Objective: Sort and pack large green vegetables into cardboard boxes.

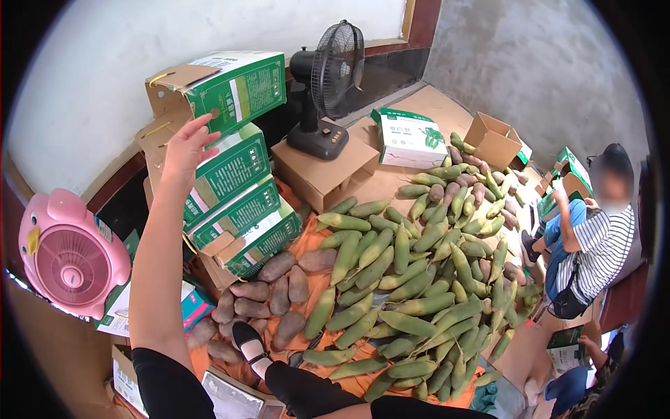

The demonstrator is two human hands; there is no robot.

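The step in hand looks like taking a carton from the stack: past the sweet potatoes (269,297) and green corn ears (405,279) on the orange cloth, the left hand (185,150) reaches up. Its fingers are spread wide, clasping nothing, fingertips touching the top green-and-white box (227,87), which sits tilted on the stacked boxes (234,202) by the wall. Next it likely needs a firm hold on that box's edge; the right hand is out of view.

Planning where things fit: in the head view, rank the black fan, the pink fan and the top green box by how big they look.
1. Pink fan, though it sits nearest the camera, which inflates it.
2. Black fan and top green box beside the left hand look alike; no ranking between them.
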